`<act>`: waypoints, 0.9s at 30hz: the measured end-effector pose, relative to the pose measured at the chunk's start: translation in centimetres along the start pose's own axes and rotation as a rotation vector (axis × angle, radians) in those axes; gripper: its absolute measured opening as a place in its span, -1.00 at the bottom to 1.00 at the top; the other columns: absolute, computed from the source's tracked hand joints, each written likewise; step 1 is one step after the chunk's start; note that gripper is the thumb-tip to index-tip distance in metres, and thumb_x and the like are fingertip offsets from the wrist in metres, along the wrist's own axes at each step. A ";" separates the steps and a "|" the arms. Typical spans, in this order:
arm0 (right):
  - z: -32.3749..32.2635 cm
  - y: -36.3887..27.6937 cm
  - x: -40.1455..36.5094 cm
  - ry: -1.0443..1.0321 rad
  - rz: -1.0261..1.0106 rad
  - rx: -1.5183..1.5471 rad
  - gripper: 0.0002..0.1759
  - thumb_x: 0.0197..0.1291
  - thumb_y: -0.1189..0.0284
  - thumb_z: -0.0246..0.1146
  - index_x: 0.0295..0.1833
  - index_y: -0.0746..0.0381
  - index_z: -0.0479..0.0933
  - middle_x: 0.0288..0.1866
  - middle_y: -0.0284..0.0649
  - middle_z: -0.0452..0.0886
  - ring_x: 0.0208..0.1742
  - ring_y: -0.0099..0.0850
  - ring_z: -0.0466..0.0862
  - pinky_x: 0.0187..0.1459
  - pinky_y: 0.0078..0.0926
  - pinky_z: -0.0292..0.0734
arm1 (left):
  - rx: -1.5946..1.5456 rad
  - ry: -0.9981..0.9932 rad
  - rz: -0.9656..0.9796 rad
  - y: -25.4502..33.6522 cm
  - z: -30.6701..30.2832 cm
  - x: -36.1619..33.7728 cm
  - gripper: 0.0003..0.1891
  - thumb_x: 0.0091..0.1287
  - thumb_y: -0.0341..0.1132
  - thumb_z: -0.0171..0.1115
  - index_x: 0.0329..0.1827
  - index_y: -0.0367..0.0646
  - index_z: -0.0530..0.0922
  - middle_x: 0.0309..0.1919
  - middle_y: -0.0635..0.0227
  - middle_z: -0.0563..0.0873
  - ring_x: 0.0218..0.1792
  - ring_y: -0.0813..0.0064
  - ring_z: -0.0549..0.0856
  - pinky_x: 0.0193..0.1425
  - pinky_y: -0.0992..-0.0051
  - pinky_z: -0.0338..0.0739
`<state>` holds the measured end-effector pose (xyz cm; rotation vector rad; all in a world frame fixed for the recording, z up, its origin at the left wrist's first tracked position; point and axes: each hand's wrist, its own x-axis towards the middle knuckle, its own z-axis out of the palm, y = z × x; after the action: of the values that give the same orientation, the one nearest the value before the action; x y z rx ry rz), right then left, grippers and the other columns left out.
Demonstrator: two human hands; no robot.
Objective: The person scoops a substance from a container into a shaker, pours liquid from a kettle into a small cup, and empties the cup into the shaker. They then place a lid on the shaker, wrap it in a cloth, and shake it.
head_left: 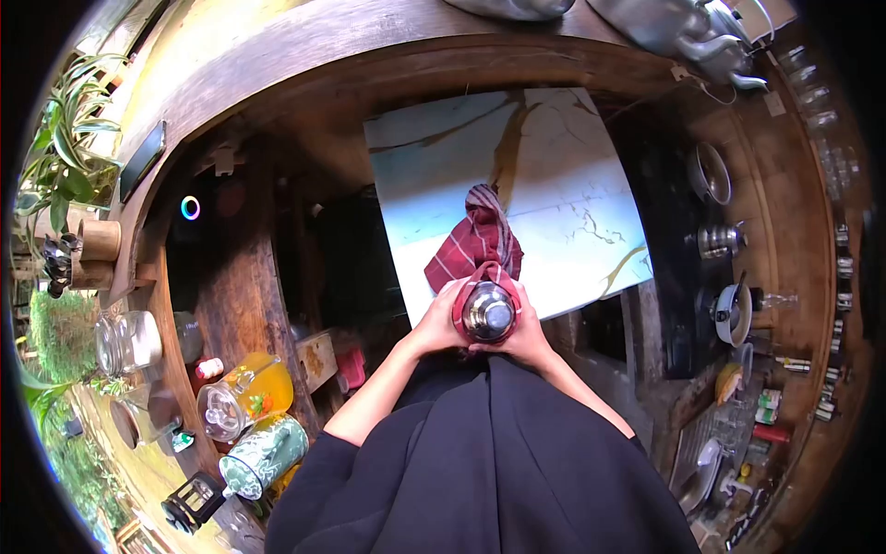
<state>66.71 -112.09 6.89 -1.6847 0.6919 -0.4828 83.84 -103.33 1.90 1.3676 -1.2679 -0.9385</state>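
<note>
Close in front of my body I hold a shiny metal cocktail shaker (488, 312), its domed cap facing up toward me. A dark red checked cloth (476, 244) wraps round the shaker, and its loose end trails forward over the marble-patterned tabletop (563, 185). My left hand (440, 322) closes on the shaker's left side through the cloth. From the right, my right hand (530, 325) grips it the same way. The lower part of the shaker is hidden under the cap, cloth and fingers.
On the left counter stand a jar of orange drink (260, 388), a green-and-white enamel pot (266, 454) and a glass jar (129, 343). At the right are a strainer-like bowl (709, 174), a metal pot (720, 241) and a white pan (734, 314). A kettle (660, 37) sits at the back.
</note>
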 end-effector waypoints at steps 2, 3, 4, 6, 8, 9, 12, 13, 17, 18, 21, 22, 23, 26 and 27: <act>0.1 0.4 0.0 -0.005 -0.021 -0.012 0.22 -0.40 0.27 0.74 0.43 0.25 0.20 0.26 -0.09 0.50 0.29 -0.25 0.53 0.30 -0.28 0.43 | -0.014 -0.001 -0.024 -0.3 0.1 -0.2 0.01 -0.33 -0.27 0.67 0.33 -0.23 0.37 0.21 0.04 0.53 0.27 0.04 0.51 0.42 0.19 0.37; 0.2 0.6 0.0 -0.011 -0.044 -0.024 0.16 -0.36 0.31 0.71 0.41 0.23 0.22 0.23 -0.06 0.54 0.24 -0.22 0.59 0.26 -0.27 0.48 | -0.027 -0.001 -0.047 -0.5 0.2 -0.3 -0.01 -0.33 -0.27 0.67 0.31 -0.23 0.39 0.20 0.05 0.54 0.26 0.04 0.52 0.41 0.18 0.38; 0.3 1.2 -0.1 -0.013 -0.043 -0.020 0.16 -0.36 0.31 0.71 0.41 0.23 0.22 0.23 -0.06 0.54 0.24 -0.22 0.59 0.26 -0.27 0.48 | -0.025 0.000 -0.051 -1.8 0.5 -0.4 -0.01 -0.33 -0.27 0.67 0.31 -0.23 0.39 0.20 0.05 0.54 0.26 0.04 0.52 0.41 0.18 0.38; 0.8 3.3 -0.5 0.031 0.026 -0.160 0.04 -0.26 0.38 0.65 0.38 0.23 0.24 0.14 -0.03 0.60 0.18 -0.17 0.64 0.18 -0.28 0.53 | 0.122 -0.026 -0.047 -4.2 1.2 -0.4 -0.10 -0.32 -0.30 0.65 0.24 -0.23 0.46 0.15 0.06 0.58 0.24 0.03 0.53 0.38 0.16 0.40; 0.8 5.7 -0.4 0.047 -0.036 -0.224 -0.06 -0.17 0.43 0.58 0.37 0.24 0.26 0.03 0.01 0.65 0.10 -0.12 0.69 0.10 -0.29 0.56 | 0.217 0.053 0.023 -3.9 1.4 -0.3 -0.37 -0.14 -0.38 0.53 0.11 -0.20 0.57 0.07 0.10 0.64 0.16 0.01 0.57 0.29 0.18 0.44; 0.5 6.3 -0.3 0.011 0.010 -0.195 -0.09 -0.15 0.45 0.56 0.35 0.26 0.28 0.01 0.03 0.65 0.09 -0.08 0.69 0.08 -0.29 0.57 | 0.248 0.073 0.039 -4.4 1.6 -0.3 -0.39 -0.12 -0.38 0.52 0.11 -0.20 0.57 0.05 0.10 0.64 0.17 0.03 0.57 0.29 0.18 0.44; 0.2 8.0 -0.2 -0.023 0.053 -0.186 -0.16 -0.14 0.50 0.52 0.32 0.30 0.32 0.00 0.09 0.66 0.07 0.01 0.68 0.04 -0.27 0.58 | 0.305 0.112 0.070 -5.5 2.4 -0.4 -0.38 -0.12 -0.39 0.51 0.11 -0.20 0.56 0.06 0.09 0.63 0.17 0.05 0.57 0.28 0.18 0.43; 0.1 8.7 -0.2 -0.031 0.052 -0.204 -0.17 -0.13 0.50 0.51 0.32 0.31 0.32 0.01 0.11 0.66 0.08 0.03 0.68 0.05 -0.26 0.58 | 0.331 0.133 0.087 -5.8 2.5 -0.5 -0.36 -0.15 -0.40 0.52 0.12 -0.20 0.55 0.08 0.09 0.62 0.16 0.06 0.57 0.26 0.19 0.43; 0.0 9.2 0.0 -0.014 0.010 -0.262 -0.21 -0.09 0.51 0.49 0.32 0.31 0.35 0.03 0.12 0.66 0.10 0.03 0.67 0.06 -0.26 0.57 | 0.331 0.164 0.074 -5.6 2.6 -0.3 -0.37 -0.14 -0.42 0.50 0.12 -0.19 0.56 0.04 0.11 0.64 0.13 0.07 0.57 0.24 0.19 0.44; -0.1 8.7 0.2 -0.011 0.006 -0.265 -0.21 -0.09 0.51 0.49 0.32 0.31 0.35 0.03 0.12 0.66 0.10 0.03 0.67 0.06 -0.26 0.57 | 0.353 0.175 0.074 -5.4 2.6 -0.2 -0.36 -0.15 -0.41 0.50 0.13 -0.19 0.56 0.03 0.13 0.65 0.12 0.08 0.57 0.23 0.19 0.44; -0.7 6.3 0.9 -0.022 0.056 -0.211 -0.22 -0.09 0.50 0.50 0.31 0.29 0.37 0.03 0.08 0.67 0.12 -0.01 0.67 0.08 -0.28 0.57 | 0.367 0.205 0.068 -5.3 3.0 0.3 -0.36 -0.16 -0.41 0.50 0.13 -0.17 0.56 0.01 0.16 0.65 0.11 0.09 0.57 0.21 0.20 0.43; -1.0 5.9 1.2 -0.035 0.072 -0.210 -0.22 -0.09 0.49 0.51 0.31 0.29 0.37 0.02 0.06 0.68 0.11 -0.02 0.68 0.08 -0.29 0.58 | 0.359 0.223 0.057 -5.5 3.1 0.4 -0.35 -0.16 -0.40 0.50 0.13 -0.16 0.56 0.01 0.17 0.65 0.11 0.10 0.57 0.20 0.20 0.43; -1.2 5.6 1.6 -0.049 0.089 -0.207 -0.21 -0.10 0.49 0.52 0.31 0.28 0.37 0.00 0.04 0.69 0.10 -0.03 0.69 0.07 -0.30 0.58 | 0.385 0.237 0.074 -5.9 3.3 0.7 -0.32 -0.18 -0.38 0.51 0.15 -0.16 0.55 0.02 0.18 0.65 0.10 0.11 0.57 0.18 0.20 0.43; -1.5 4.5 2.0 0.067 -0.098 -0.244 -0.08 -0.17 0.47 0.56 0.38 0.22 0.30 0.22 0.03 0.56 0.26 -0.10 0.59 0.23 -0.27 0.49 | 0.417 0.304 0.081 -6.3 4.0 1.6 -0.29 -0.18 -0.36 0.53 0.17 -0.18 0.53 0.02 0.18 0.65 0.10 0.11 0.56 0.18 0.20 0.42; -1.9 4.1 2.0 0.111 -0.092 -0.325 0.06 -0.23 0.44 0.61 0.44 0.20 0.21 0.37 0.04 0.41 0.39 -0.05 0.44 0.34 -0.22 0.40 | 0.433 0.319 0.076 -6.2 4.2 2.0 -0.26 -0.19 -0.30 0.55 0.18 -0.19 0.51 0.02 0.19 0.64 0.10 0.11 0.55 0.20 0.18 0.39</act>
<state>66.17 -115.34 3.23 -2.0129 0.8095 -0.5538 81.35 -106.32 -4.79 1.7094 -1.3059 -0.3791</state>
